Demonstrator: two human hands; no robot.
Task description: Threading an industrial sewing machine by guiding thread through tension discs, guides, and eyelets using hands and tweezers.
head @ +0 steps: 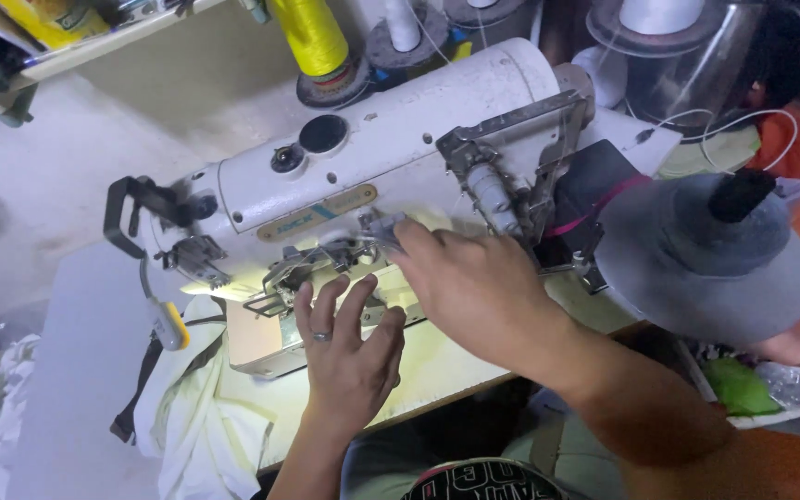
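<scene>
A white industrial sewing machine [391, 139] lies across the table. My left hand [349, 347], with a ring on one finger, rests flat with spread fingers on pale fabric [206, 407] just below the presser foot area [312, 264]. My right hand [474, 282] reaches under the machine arm, fingertips at a small grey part [383, 227] near the needle; whether it grips that part is unclear. The needle itself is hidden by the metal guides and my fingers.
A yellow thread cone [312, 35] and white cones stand behind the machine. A grey cone-shaped disc with a black knob [706, 255] sits at the right. Pale fabric hangs off the table's left edge. A green bag [738, 387] lies lower right.
</scene>
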